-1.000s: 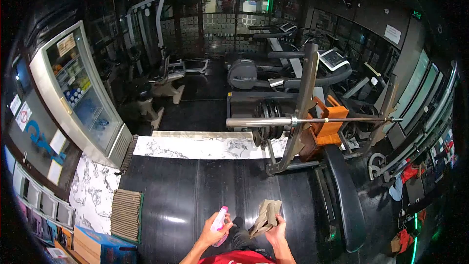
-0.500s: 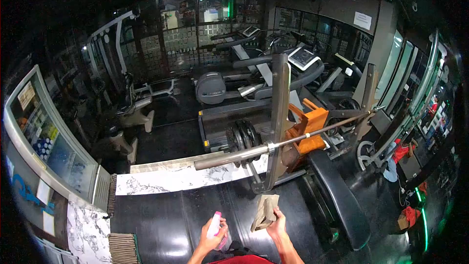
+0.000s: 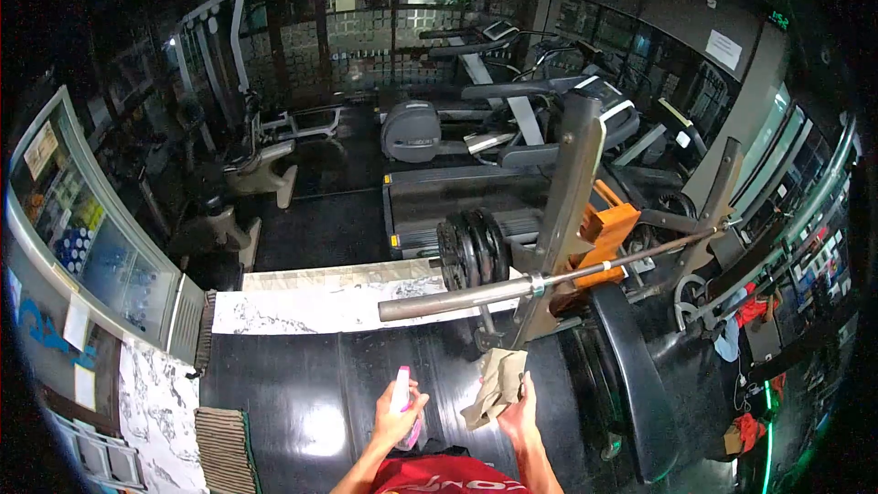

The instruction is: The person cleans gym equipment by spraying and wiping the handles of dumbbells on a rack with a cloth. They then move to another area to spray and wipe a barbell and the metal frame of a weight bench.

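Observation:
My left hand [image 3: 395, 423] is closed around a spray bottle [image 3: 401, 389] with a white and pink top, held upright low in the view. Part of the bottle is hidden behind my fingers. A creased beige cloth [image 3: 497, 390] hangs from my right hand [image 3: 520, 419], pinched at its right side. Just beyond both hands, a barbell [image 3: 457, 298] lies across a metal rack [image 3: 569, 192], and its bare sleeve end points left. Neither hand touches the bar.
A black padded bench [image 3: 633, 384] stands right of my hands. Black weight plates [image 3: 476, 247] hang on the rack behind the bar. Treadmills [image 3: 476, 206] stand further back. A glass-door fridge [image 3: 105, 238] is at left, near a striped mat [image 3: 224, 453]. Another person [image 3: 752, 311] is low at far right.
My view has shifted, and the rack and barbell now appear larger and further right. The cloth looks more spread out in my right hand. Both hands keep their holds.

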{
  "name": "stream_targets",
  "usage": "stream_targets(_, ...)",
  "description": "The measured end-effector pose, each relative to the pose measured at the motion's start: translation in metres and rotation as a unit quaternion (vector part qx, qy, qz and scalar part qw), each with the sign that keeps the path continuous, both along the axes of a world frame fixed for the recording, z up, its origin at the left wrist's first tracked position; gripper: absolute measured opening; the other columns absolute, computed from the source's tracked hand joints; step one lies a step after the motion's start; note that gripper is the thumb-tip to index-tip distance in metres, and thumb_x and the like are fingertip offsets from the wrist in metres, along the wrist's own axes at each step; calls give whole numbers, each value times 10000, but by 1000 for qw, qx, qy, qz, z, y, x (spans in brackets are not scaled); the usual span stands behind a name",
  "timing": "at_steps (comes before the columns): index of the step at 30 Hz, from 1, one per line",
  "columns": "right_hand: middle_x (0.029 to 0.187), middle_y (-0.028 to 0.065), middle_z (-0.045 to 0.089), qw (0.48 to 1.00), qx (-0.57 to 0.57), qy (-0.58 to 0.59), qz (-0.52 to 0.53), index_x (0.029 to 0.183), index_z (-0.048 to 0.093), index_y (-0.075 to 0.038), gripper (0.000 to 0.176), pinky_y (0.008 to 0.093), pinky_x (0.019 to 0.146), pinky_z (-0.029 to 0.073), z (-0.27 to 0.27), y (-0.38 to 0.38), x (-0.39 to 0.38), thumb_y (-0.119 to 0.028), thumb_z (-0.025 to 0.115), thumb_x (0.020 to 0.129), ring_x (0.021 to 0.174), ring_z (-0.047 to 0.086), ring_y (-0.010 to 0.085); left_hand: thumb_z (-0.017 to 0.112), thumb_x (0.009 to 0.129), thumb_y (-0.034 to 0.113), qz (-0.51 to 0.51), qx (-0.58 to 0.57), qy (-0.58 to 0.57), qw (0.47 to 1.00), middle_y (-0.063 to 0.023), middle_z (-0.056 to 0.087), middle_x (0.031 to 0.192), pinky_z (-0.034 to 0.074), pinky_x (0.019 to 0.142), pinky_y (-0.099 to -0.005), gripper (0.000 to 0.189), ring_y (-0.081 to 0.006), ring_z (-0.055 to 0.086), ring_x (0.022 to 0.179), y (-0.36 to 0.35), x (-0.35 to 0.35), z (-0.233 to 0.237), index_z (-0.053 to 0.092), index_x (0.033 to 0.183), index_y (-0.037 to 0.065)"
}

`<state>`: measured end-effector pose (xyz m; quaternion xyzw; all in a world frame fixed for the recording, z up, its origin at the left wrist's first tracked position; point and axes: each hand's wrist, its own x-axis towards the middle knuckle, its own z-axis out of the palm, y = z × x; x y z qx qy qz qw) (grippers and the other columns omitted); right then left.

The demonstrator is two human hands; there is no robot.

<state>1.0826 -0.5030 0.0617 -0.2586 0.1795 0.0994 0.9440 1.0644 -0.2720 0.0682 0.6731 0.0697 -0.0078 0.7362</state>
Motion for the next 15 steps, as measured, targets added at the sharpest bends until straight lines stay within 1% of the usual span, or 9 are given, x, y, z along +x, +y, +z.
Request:
stream_targets(2, 1251, 136, 546, 998, -65, -17, 2, 1315, 444, -52, 584, 454, 965, 403, 1, 2, 10, -471, 455, 907, 1123, 529, 310, 672, 841, 67, 15, 0, 1, 1000, -7, 572, 752, 469, 487, -238, 226, -78, 559, 533, 3, 16, -5, 539, 1022, 44)
stream_targets(4, 1249, 133, 549, 998, -58, -6, -2, 1306, 454, -52, 571, 450, 972, 397, -2, 3, 24, -458, 461, 904, 1125, 528, 303, 668, 850, 90, 56, -2, 13, 998, -7, 570, 736, 456, 470, -240, 202, -76, 548, 523, 8, 34, -15, 545, 1002, 43)
stream_targets(5, 1246, 130, 551, 999, -49, 5, -8, 1298, 464, -52, 558, 446, 979, 392, -4, 4, 29, -444, 467, 901, 1128, 526, 297, 661, 856, 102, 76, 14, -2, 997, -11, 565, 711, 448, 456, -246, 181, -79, 543, 516, 10, 42, -20, 545, 982, 43)
stream_targets(6, 1244, 127, 554, 999, -40, 17, -14, 1290, 474, -52, 545, 442, 985, 386, -4, 5, 33, -431, 473, 898, 1131, 524, 290, 661, 856, 102, 77, 11, 2, 997, -11, 565, 711, 448, 456, -246, 181, -79, 543, 516, 12, 50, -24, 545, 982, 43)
stream_targets(8, 1232, 123, 562, 999, -44, 22, -7, 1273, 491, -53, 529, 435, 986, 385, -2, 8, 44, -416, 486, 888, 1115, 532, 284, 656, 856, 97, 93, -4, 43, 995, -13, 562, 695, 450, 453, -252, 166, -82, 546, 513, 17, 62, -32, 544, 966, 44)
stream_targets(10, 1223, 119, 566, 998, -58, 14, -5, 1263, 498, -56, 519, 435, 979, 388, -1, 11, 53, -408, 493, 882, 1099, 538, 281, 658, 857, 121, 88, -1, 38, 995, -16, 563, 670, 443, 441, -257, 168, -89, 549, 495, 21, 70, -36, 545, 956, 48)
stream_targets(12, 1199, 118, 576, 999, -46, 19, -2, 1259, 500, -56, 517, 426, 972, 394, 3, 14, 57, -403, 502, 877, 1084, 543, 281, 664, 858, 162, 47, 28, 46, 997, -15, 562, 638, 433, 431, -261, 181, -96, 551, 478, 21, 76, -37, 550, 946, 51)
stream_targets(13, 1194, 117, 577, 998, -55, 17, -7, 1258, 500, -56, 522, 424, 969, 397, 9, 17, 58, -408, 509, 872, 1084, 542, 283, 660, 861, 188, 38, 22, 60, 997, -14, 559, 618, 430, 429, -266, 188, -100, 552, 470, 20, 79, -35, 552, 933, 52)
stream_targets(15, 1193, 118, 573, 997, -62, 32, -26, 1258, 500, -59, 537, 424, 955, 406, 8, 19, 59, -419, 526, 860, 1083, 541, 289, 651, 866, 182, 1, 34, 62, 998, -13, 565, 636, 433, 431, -262, 175, -94, 550, 481, 19, 83, -41, 555, 932, 52)
